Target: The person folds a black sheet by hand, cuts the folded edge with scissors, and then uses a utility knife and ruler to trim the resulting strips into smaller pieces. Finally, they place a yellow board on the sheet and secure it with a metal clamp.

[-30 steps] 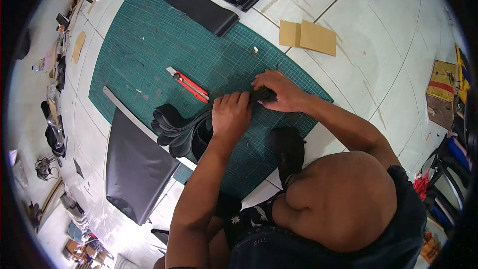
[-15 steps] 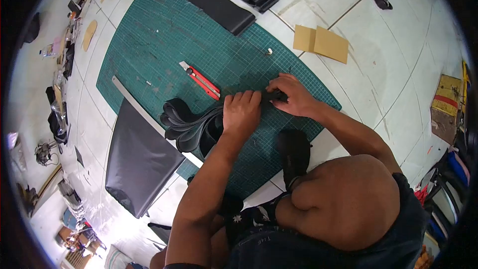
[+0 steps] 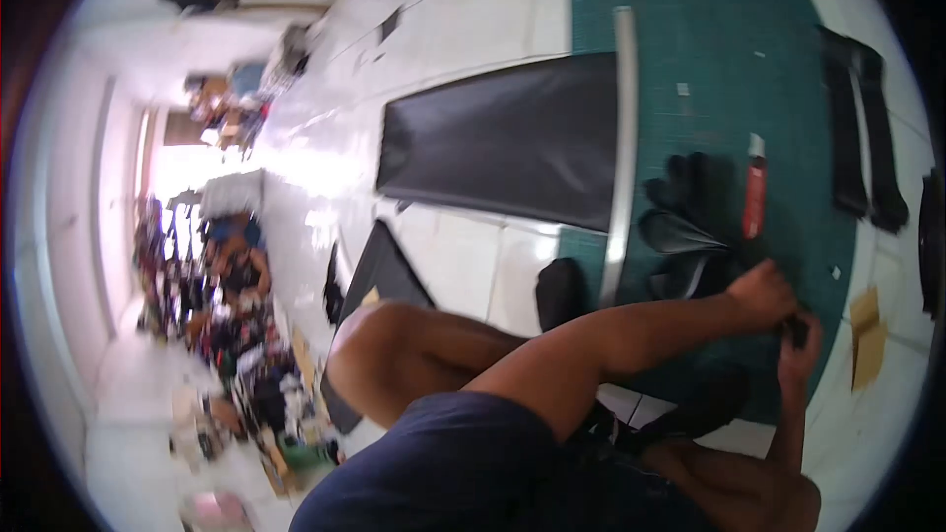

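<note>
The left hand clasps a bundle of black strips, the right hand grasping its end, above a green mat near a red knife.

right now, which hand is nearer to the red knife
Left. The left hand grips the black strips just past the handle end of the red knife, with a gap between. The right hand is farther off, beyond the left hand.
</note>
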Tool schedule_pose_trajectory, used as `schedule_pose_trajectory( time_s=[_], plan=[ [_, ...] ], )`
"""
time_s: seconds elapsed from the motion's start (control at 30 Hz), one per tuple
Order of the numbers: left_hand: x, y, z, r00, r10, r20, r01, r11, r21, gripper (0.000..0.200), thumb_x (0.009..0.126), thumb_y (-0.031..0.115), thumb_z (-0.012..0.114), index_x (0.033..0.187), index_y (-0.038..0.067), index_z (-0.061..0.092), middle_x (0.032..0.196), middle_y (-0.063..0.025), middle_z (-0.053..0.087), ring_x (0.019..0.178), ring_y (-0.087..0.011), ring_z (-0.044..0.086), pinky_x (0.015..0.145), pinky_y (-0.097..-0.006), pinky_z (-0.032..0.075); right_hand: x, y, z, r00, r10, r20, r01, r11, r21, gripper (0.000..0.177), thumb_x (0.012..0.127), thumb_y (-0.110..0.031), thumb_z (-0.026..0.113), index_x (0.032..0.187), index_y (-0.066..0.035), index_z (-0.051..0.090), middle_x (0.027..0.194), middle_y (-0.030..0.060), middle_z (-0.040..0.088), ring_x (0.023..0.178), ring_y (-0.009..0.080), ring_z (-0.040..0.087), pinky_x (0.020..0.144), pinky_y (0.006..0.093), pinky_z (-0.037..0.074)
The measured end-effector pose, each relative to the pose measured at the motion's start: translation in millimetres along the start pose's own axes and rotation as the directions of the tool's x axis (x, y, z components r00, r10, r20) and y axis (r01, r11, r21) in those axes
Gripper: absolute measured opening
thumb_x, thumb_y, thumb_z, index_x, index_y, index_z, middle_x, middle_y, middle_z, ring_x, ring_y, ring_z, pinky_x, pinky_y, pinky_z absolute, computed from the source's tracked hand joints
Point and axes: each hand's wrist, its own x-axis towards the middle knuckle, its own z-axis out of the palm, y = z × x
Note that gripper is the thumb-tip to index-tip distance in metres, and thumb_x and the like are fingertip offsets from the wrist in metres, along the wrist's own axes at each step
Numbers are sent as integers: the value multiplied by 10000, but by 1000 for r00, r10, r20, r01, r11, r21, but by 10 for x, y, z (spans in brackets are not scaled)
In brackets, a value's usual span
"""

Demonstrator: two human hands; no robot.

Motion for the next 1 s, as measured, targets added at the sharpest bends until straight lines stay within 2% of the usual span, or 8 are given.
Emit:
schedule_pose_trajectory(
  time_s=[0.03,0.13,0.23,0.33,0.53,0.73,0.93,1.0],
  plan=[
    [28,21,174,999,-3,-35,3,1000,-19,156,828,258,636,945,166,684,905,-9,668,887,-194,640,865,-392,428,0,-76,-75,989,128,72,-139,973,184,275,950,-98,621,1205,-17,556,1163,127,589,1109,245,561,988,364,435],
    [102,47,320,999,-11,30,11,1000,8,170,837,290,631,944,170,690,906,3,659,927,-191,627,893,-409,406,3,3,-62,984,145,104,-170,941,291,280,977,-132,596,1224,-9,547,1181,136,583,1108,246,556,982,364,434],
    [123,112,225,999,-16,-35,18,998,65,224,845,326,629,995,172,691,967,-8,662,1013,-198,609,939,-434,382,-5,58,-84,962,227,152,-261,928,267,344,987,-187,600,1265,1,521,1222,145,565,1137,240,538,994,367,426],
    [149,238,219,994,4,-110,6,996,85,301,862,343,615,1099,170,685,1110,-42,651,1148,-214,559,982,-450,345,-36,186,-61,981,172,89,-188,953,239,421,994,-268,605,1281,20,497,1225,158,567,1144,257,559,995,383,447],
    [194,255,426,1000,10,14,-11,997,82,292,877,335,610,1105,169,687,1123,-27,647,1151,-212,551,996,-444,340,-41,188,-120,970,176,171,-213,949,231,542,975,-389,610,1322,9,489,1280,177,563,1182,287,551,986,404,442],
    [170,209,437,997,24,-72,-20,999,48,252,871,317,615,1061,170,692,1073,-4,646,1100,-201,563,979,-435,351,-7,-94,-126,959,262,104,-270,960,74,541,976,-362,612,1355,2,485,1316,189,549,1217,315,537,1021,414,422],
    [150,217,457,994,21,-105,-18,999,31,185,851,310,654,981,182,687,997,5,645,1033,-180,582,969,-428,357,-70,1,-120,959,270,87,-275,960,47,503,981,-304,613,1367,-6,488,1352,179,520,1265,314,502,1067,418,397],
    [157,210,398,998,37,-45,-35,998,54,205,865,313,635,1019,187,685,1031,4,653,1066,-186,578,993,-443,340,-74,46,-137,953,281,111,-286,958,30,474,979,-267,605,1361,-10,491,1356,174,507,1275,315,488,1064,419,399]
  ],
)
